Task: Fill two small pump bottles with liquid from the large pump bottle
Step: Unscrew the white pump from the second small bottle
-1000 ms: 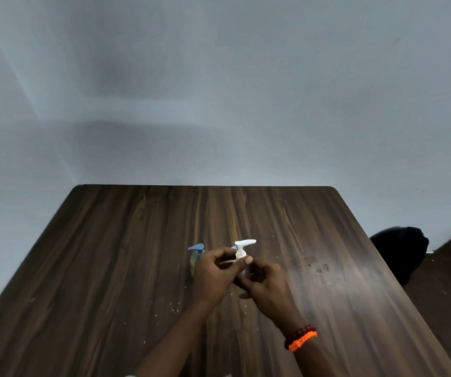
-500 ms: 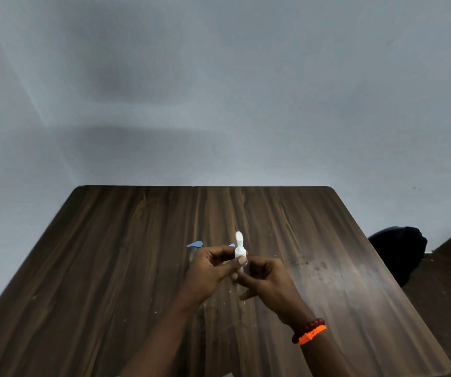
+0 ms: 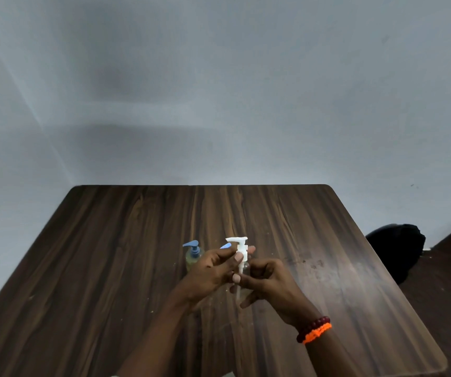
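Observation:
My left hand [image 3: 210, 270] pinches the collar of a white pump head [image 3: 239, 246], whose nozzle points left. Its dip tube [image 3: 240, 269] runs down between my hands. My right hand [image 3: 270, 285] is closed around a clear bottle [image 3: 247, 265] under the pump; my fingers hide most of the bottle. A small bottle with a blue pump [image 3: 193, 254] and yellowish liquid stands upright just left of my left hand. The tip of a second blue pump [image 3: 225, 245] shows behind my left fingers; its bottle is hidden.
Everything sits on a dark wood-grain table [image 3: 110, 268] pushed against a grey wall. A black bag [image 3: 398, 248] lies on the floor past the table's right edge. My right wrist wears red and orange bead bracelets [image 3: 314, 330].
The white pump head has turned: its nozzle pointed right, then toward me, and now points left. It also sits a little higher, with the dip tube showing.

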Available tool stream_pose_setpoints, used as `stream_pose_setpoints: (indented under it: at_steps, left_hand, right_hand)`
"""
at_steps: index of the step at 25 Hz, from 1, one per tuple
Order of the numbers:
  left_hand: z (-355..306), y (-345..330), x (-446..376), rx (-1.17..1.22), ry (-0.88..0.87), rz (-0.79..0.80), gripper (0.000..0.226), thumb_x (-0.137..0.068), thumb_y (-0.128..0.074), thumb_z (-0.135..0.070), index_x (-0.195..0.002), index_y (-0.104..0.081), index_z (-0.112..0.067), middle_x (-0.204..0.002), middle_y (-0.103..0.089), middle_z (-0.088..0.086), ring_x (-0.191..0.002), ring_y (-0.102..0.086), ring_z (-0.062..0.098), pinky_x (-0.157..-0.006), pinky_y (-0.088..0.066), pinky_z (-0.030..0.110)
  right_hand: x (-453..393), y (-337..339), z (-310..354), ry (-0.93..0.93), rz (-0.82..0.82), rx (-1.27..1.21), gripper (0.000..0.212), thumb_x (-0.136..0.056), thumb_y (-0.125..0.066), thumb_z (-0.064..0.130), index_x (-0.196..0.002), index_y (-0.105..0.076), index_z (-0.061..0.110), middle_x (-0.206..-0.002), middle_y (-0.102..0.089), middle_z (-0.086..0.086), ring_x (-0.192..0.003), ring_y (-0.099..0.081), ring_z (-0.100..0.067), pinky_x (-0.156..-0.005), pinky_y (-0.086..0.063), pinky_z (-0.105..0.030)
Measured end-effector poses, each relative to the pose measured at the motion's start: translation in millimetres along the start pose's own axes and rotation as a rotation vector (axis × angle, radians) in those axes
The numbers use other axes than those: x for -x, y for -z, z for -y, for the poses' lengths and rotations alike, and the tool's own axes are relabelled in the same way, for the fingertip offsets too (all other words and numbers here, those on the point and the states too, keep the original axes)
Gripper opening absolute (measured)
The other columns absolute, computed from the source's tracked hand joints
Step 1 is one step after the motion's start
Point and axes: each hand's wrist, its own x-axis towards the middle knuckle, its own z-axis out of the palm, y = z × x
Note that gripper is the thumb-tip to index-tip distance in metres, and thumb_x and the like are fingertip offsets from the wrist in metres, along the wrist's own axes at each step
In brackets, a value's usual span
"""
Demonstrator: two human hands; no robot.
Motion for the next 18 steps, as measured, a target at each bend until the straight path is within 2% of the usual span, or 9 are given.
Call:
stream_pose_setpoints:
  at_steps: [1, 3, 5, 7, 9, 11, 13, 16, 18]
  left_hand:
    - [2.8, -0.8, -1.9, -0.029, -0.034, -0.031, 0.031, -0.099, -0.065, -0.019, -0.125, -0.074, -0.004, -0.123, -0.077, 0.015, -0.114, -0.069, 0.037, -0.097, -0.051, 0.051]
    - [8.0, -6.1, -8.2, -0.116, -0.094, -0.221, 0.028, -0.087, -0.082, -0.015, -0.107, -0.075, 0.004, -0.106, -0.079, 0.021, -0.105, -0.075, 0.039, -0.09, -0.059, 0.049]
    - [13.9, -13.4, -14.3, -0.175, -0.094, -0.393, 0.05, -0.069, -0.097, -0.024, -0.096, -0.065, 0.005, -0.098, -0.077, 0.024, -0.093, -0.077, 0.033, -0.08, -0.063, 0.044]
    - [14.3, -19.4, -16.0, -0.118, -0.06, -0.371, 0.062, -0.064, -0.099, -0.036, -0.11, -0.066, -0.011, -0.107, -0.08, 0.012, -0.101, -0.079, 0.026, -0.082, -0.066, 0.037]
    - [13.5, -17.6, -17.5, -0.02, -0.055, -0.253, 0.052, -0.081, -0.088, -0.024, -0.127, -0.063, -0.021, -0.12, -0.08, 0.006, -0.109, -0.078, 0.02, -0.087, -0.065, 0.035]
    - [11.6, -12.4, -18.6, 0.035, -0.087, -0.224, 0.035, -0.091, -0.076, -0.005, -0.123, -0.07, -0.017, -0.118, -0.081, 0.009, -0.107, -0.079, 0.02, -0.089, -0.064, 0.037]
    - [11.6, -10.1, -21.9, 0.002, -0.112, -0.312, 0.03, -0.088, -0.077, 0.001, -0.114, -0.077, -0.014, -0.112, -0.082, 0.013, -0.104, -0.08, 0.022, -0.092, -0.064, 0.038]
    - [13.1, -13.0, -29.3, 0.024, -0.081, -0.393, 0.036, -0.083, -0.082, -0.006, -0.118, -0.075, -0.008, -0.105, -0.083, 0.01, -0.102, -0.08, 0.025, -0.095, -0.063, 0.041]
    - [15.0, -16.3, -32.7, 0.105, -0.021, -0.308, 0.052, -0.077, -0.083, -0.017, -0.127, -0.068, -0.01, -0.106, -0.083, 0.01, -0.103, -0.08, 0.025, -0.093, -0.065, 0.039]
  right_hand:
    - [0.0, -0.9, -0.6, 0.004, -0.013, 0.014, 0.023, -0.093, -0.076, 0.016, -0.11, -0.075, 0.001, -0.103, -0.077, -0.019, -0.096, -0.075, -0.04, -0.07, -0.063, -0.046]
    - [-0.8, -6.1, -2.4, 0.054, -0.11, 0.149, 0.02, -0.093, -0.076, 0.018, -0.11, -0.077, 0.008, -0.097, -0.078, -0.012, -0.088, -0.077, -0.031, -0.068, -0.066, -0.048]
    - [-3.3, -11.7, -4.8, 0.121, -0.205, 0.304, 0.018, -0.094, -0.075, 0.019, -0.111, -0.077, 0.014, -0.094, -0.079, -0.006, -0.084, -0.078, -0.023, -0.065, -0.065, -0.05]
    - [-6.1, -13.1, -5.3, 0.127, -0.229, 0.309, 0.021, -0.093, -0.075, 0.019, -0.114, -0.076, 0.013, -0.094, -0.079, -0.006, -0.083, -0.079, -0.022, -0.064, -0.065, -0.051]
    - [-6.3, -8.7, -3.6, 0.101, -0.229, 0.264, 0.022, -0.091, -0.078, 0.019, -0.112, -0.077, 0.012, -0.093, -0.078, -0.006, -0.082, -0.078, -0.023, -0.064, -0.065, -0.052]
    - [-4.7, -0.1, -4.7, 0.059, -0.233, 0.211, 0.023, -0.09, -0.081, 0.02, -0.11, -0.077, 0.012, -0.095, -0.078, -0.008, -0.085, -0.078, -0.024, -0.066, -0.065, -0.054]
    - [-1.5, 7.4, -9.1, 0.009, -0.229, 0.209, 0.026, -0.088, -0.082, 0.022, -0.111, -0.076, 0.011, -0.096, -0.078, -0.008, -0.087, -0.078, -0.023, -0.068, -0.065, -0.053]
    - [3.0, 11.6, -20.2, -0.048, -0.229, 0.261, 0.028, -0.087, -0.083, 0.027, -0.108, -0.075, 0.01, -0.091, -0.076, -0.008, -0.081, -0.077, -0.022, -0.067, -0.066, -0.05]
    - [6.2, 13.6, -24.5, -0.073, -0.253, 0.229, 0.029, -0.085, -0.085, 0.028, -0.105, -0.077, 0.01, -0.09, -0.077, -0.012, -0.081, -0.077, -0.024, -0.067, -0.065, -0.053]
